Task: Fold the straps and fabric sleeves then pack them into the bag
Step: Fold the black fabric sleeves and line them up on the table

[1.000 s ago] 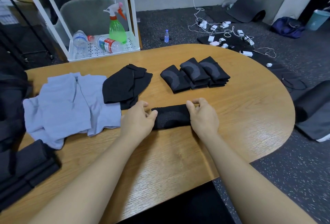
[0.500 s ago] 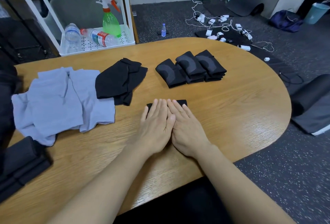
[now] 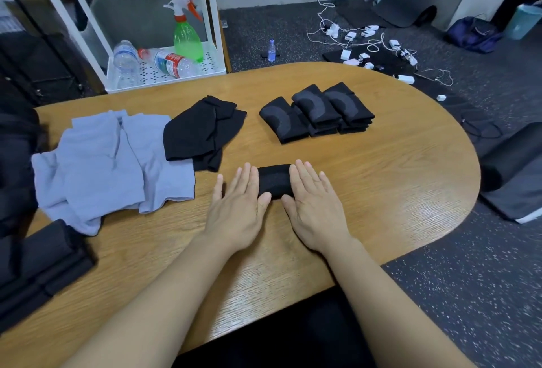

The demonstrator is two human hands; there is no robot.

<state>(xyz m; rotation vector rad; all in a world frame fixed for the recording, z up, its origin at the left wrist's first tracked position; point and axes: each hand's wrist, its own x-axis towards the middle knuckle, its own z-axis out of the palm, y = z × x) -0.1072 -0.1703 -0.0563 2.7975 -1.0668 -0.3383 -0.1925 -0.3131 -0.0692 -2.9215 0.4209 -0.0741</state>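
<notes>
A small folded black sleeve lies on the wooden table in front of me. My left hand lies flat with straight fingers on its left end. My right hand lies flat on its right end. The middle of the sleeve shows between them. Farther back, three folded black sleeves with grey arcs sit side by side. Loose black sleeves lie to the left of them, beside lilac sleeves. Dark fabric fills the near left edge; whether it is the bag I cannot tell.
A white cart with water bottles and a green spray bottle stands behind the table's far left. A grey chair is behind it. White chargers and cables litter the floor at the back right. Black mats lie right of the table.
A second ago both hands gripped the ends of the longer sleeve. They then pressed flat together on the folded piece. Now they have slid apart, and its middle shows.
</notes>
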